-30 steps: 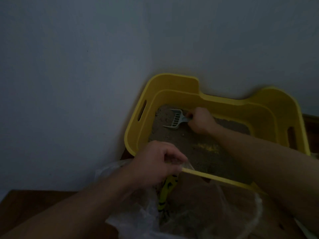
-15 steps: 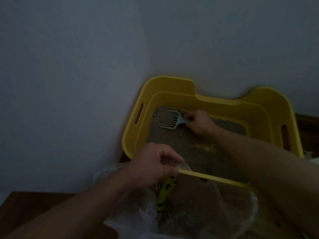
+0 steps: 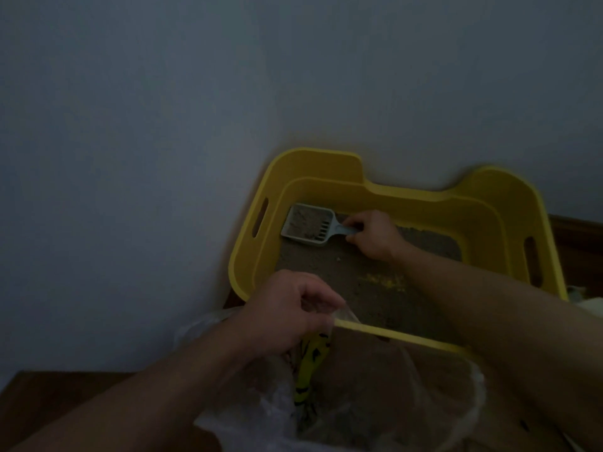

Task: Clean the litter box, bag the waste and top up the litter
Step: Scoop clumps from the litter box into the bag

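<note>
A yellow litter box [image 3: 326,164] stands in the corner against the walls, its floor covered with grey-brown litter [image 3: 326,269]. My right hand [image 3: 375,236] grips the handle of a pale slotted scoop [image 3: 308,225], which lies level near the box's far left corner and is full of litter. My left hand [image 3: 287,311] pinches the rim of a clear plastic bag [image 3: 440,402] held open against the box's near edge. Inside the bag lies some litter and a yellow wrapper with black marks [image 3: 310,370].
White walls meet behind the box. Dark wooden floor [image 3: 49,396] shows at the lower left and a strip at the right. A small patch of yellow crumbs [image 3: 385,282] lies on the litter. Something pale [image 3: 584,301] sits beside the box's right edge.
The scoop, tilted on edge in the litter before, has turned face up and now carries a load of litter near the far left corner. My left hand stays on the bag.
</note>
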Demonstrator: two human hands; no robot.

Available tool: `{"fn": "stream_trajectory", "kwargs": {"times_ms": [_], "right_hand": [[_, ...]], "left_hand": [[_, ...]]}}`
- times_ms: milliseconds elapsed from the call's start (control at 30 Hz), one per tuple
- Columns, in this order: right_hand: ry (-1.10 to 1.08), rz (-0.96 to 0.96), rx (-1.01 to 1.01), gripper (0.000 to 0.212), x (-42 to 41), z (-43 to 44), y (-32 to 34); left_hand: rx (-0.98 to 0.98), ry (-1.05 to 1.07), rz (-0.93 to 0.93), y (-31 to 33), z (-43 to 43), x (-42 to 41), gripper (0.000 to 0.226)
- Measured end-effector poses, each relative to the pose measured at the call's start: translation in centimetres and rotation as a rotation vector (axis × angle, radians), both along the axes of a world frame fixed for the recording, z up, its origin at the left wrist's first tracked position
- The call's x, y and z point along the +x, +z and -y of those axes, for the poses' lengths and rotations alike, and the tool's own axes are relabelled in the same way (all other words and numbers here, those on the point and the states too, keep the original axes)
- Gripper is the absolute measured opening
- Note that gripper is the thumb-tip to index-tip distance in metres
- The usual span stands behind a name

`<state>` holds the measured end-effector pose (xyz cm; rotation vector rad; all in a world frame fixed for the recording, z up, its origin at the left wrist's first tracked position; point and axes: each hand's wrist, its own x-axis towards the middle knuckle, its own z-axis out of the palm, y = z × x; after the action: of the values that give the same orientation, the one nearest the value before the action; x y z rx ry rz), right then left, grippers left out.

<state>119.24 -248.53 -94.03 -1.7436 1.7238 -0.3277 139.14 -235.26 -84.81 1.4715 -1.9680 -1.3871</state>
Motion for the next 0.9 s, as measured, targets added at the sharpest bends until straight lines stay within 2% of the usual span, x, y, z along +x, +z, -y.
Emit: {"fn": "stream_trajectory", "kwargs": {"times_ms": [300, 733, 900], "right_hand": [[-0.003, 0.000, -0.049, 0.032, 0.1, -1.0, 1.2], [0.040, -0.085, -0.087, 0.033, -5.7, -5.4, 6.8], [0.102, -0.095, -0.098, 0.030, -7.3, -8.5, 9.4]], "left_hand": [[-0.018, 0.000, -0.008, -0.4, 0.0, 0.1, 0.035], [-0.022, 0.034, 0.027, 0.1, -0.2, -0.3, 0.036], [-0.054, 0.016, 0.037, 1.1, -1.6, 0.0, 0.026]]}}
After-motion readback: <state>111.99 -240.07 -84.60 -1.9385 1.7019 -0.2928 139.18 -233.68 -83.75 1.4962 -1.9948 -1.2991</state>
